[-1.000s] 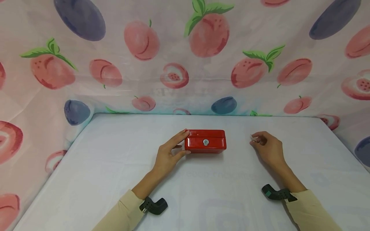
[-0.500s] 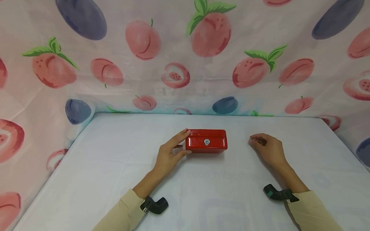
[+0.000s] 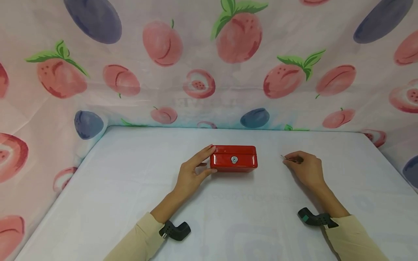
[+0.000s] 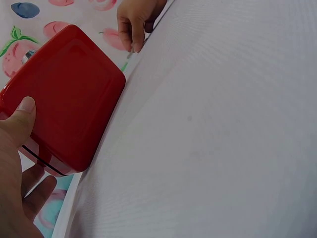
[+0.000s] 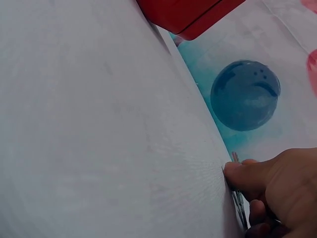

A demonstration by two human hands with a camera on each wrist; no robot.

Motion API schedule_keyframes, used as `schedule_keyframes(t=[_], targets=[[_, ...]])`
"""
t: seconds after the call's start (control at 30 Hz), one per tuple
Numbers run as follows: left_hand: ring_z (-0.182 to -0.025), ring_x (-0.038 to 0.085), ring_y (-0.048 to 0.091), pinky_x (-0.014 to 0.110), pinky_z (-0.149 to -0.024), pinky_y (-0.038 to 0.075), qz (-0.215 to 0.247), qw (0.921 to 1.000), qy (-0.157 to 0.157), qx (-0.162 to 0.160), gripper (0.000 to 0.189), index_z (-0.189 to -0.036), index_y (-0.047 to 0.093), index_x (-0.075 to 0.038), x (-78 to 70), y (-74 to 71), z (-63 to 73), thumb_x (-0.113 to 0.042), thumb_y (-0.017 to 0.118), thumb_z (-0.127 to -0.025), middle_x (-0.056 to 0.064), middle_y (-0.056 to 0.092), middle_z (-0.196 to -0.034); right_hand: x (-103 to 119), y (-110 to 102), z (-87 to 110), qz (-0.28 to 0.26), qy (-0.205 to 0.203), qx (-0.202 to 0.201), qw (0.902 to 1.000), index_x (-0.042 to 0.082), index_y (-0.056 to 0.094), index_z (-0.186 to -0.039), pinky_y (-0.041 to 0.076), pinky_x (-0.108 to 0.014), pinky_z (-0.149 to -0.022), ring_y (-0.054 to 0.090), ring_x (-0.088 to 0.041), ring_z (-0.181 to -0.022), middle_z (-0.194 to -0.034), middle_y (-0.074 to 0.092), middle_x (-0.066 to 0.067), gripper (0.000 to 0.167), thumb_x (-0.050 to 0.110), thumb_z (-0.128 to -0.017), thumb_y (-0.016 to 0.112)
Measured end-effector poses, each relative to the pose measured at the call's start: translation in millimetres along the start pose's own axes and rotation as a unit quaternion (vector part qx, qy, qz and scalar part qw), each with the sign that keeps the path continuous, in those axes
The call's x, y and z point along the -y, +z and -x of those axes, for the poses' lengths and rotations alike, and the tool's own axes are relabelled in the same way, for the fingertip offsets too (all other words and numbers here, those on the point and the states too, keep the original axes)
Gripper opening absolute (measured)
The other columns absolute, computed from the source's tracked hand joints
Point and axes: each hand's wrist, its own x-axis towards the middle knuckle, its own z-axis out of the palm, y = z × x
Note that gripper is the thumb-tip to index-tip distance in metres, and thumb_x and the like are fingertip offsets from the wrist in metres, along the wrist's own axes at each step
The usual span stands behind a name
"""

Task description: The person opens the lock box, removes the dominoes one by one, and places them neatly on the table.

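A red metal lock box stands on the white table, lid down, its round silver lock facing me. My left hand grips the box's left end, fingers at the top and thumb low on the front. In the left wrist view the box fills the upper left, with the thumb pressed on its red side. To the right of the box, my right hand pinches a thin silver key close over the table. The right wrist view shows the key poking past the thumb, with more metal partly hidden below the fingers.
White cloth covers the table. Behind it and at the sides hangs a curtain printed with peaches and blue fruit. A black camera mount sits on the left wrist, another camera mount on the right.
My right fingers have shifted on the key, whose tip now sticks out to the left beyond them. The left hand and the box keep their places, apart from a slight camera shift.
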Motion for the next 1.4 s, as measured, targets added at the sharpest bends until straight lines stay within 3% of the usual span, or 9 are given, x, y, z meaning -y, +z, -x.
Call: schedule_keyframes(t=[0.27, 0.47, 0.57, 0.7, 0.87, 1.0, 1.27, 1.4], targets=[[-0.126, 0.017, 0.049, 0.036, -0.084, 0.054, -0.001, 1.0000, 0.007, -0.003, 0.068, -0.142, 0.050, -0.019, 0.4, 0.1, -0.7, -0.005, 0.075, -0.081, 0.004, 0.046, -0.144, 7, -6, 0.2, -0.026, 0.054, 0.011, 0.9981, 0.006, 0.076, -0.095, 0.039, -0.025, -0.056, 0.052, -0.017, -0.071, -0.085, 0.069, -0.009, 0.020, 0.024, -0.087, 0.071], [-0.125, 0.018, 0.050, 0.039, -0.083, 0.054, -0.004, 0.9999, 0.012, -0.004, 0.067, -0.142, 0.049, -0.018, 0.7, 0.4, -0.1, -0.006, 0.075, -0.081, 0.003, 0.046, -0.144, 17, -13, -2.4, -0.070, 0.084, -0.003, 0.9940, 0.008, 0.075, -0.101, 0.033, -0.024, -0.043, 0.040, -0.011, -0.052, -0.097, 0.069, -0.008, 0.031, 0.036, -0.087, 0.070], [-0.125, 0.018, 0.050, 0.039, -0.083, 0.054, -0.005, 0.9999, 0.011, -0.004, 0.067, -0.142, 0.049, -0.019, 1.5, 0.3, 0.2, -0.006, 0.075, -0.081, 0.002, 0.046, -0.144, 23, -16, -3.5, -0.100, 0.076, -0.018, 0.9920, 0.010, 0.075, -0.102, 0.037, -0.021, -0.050, 0.048, -0.006, -0.061, -0.098, 0.072, -0.002, 0.032, 0.038, -0.086, 0.071], [-0.126, 0.019, 0.049, 0.038, -0.083, 0.054, -0.002, 0.9999, 0.013, -0.005, 0.068, -0.142, 0.049, -0.019, 2.0, 0.4, 0.1, -0.005, 0.075, -0.081, 0.004, 0.047, -0.144, 29, -18, -3.2, -0.140, 0.052, -0.018, 0.9886, 0.009, 0.074, -0.102, 0.045, -0.014, -0.065, 0.060, -0.002, -0.085, -0.096, 0.073, 0.002, 0.031, 0.036, -0.087, 0.070], [-0.126, 0.019, 0.049, 0.037, -0.083, 0.054, -0.004, 0.9999, 0.012, -0.007, 0.066, -0.141, 0.050, -0.016, 1.4, 1.1, -0.3, -0.005, 0.076, -0.080, 0.006, 0.047, -0.143, 27, -15, -3.0, -0.155, 0.022, -0.014, 0.9876, 0.014, 0.074, -0.101, 0.047, -0.015, -0.062, 0.064, -0.004, -0.084, -0.094, 0.073, 0.001, 0.028, 0.038, -0.085, 0.072], [-0.125, 0.024, 0.050, 0.041, -0.082, 0.054, -0.002, 0.9999, 0.007, -0.011, 0.065, -0.138, 0.052, -0.008, -2.7, 1.9, -0.5, -0.001, 0.076, -0.079, 0.009, 0.048, -0.142, 38, -20, -0.3, -0.154, 0.018, -0.011, 0.9879, 0.014, 0.074, -0.102, 0.046, -0.022, -0.058, 0.065, -0.005, -0.082, -0.090, 0.073, -0.001, 0.027, 0.035, -0.085, 0.072], [-0.121, 0.033, 0.052, 0.048, -0.081, 0.053, -0.003, 0.9999, 0.003, -0.010, 0.059, -0.132, 0.052, 0.005, -39.3, -5.5, -4.1, 0.008, 0.073, -0.077, 0.022, 0.049, -0.137, 61, -31, 3.3, -0.169, 0.021, -0.006, 0.9854, 0.008, 0.074, -0.103, 0.049, -0.020, -0.056, 0.067, -0.007, -0.070, -0.087, 0.073, -0.005, 0.025, 0.025, -0.086, 0.073], [-0.121, 0.033, 0.052, 0.049, -0.080, 0.053, -0.003, 1.0000, 0.003, -0.009, 0.059, -0.132, 0.052, 0.004, -42.6, -6.2, -4.6, 0.008, 0.073, -0.077, 0.023, 0.049, -0.137, 63, -31, 3.5, -0.183, 0.009, -0.003, 0.9830, 0.008, 0.074, -0.105, 0.047, -0.022, -0.054, 0.066, -0.013, -0.071, -0.089, 0.073, -0.002, 0.022, 0.020, -0.086, 0.073]])
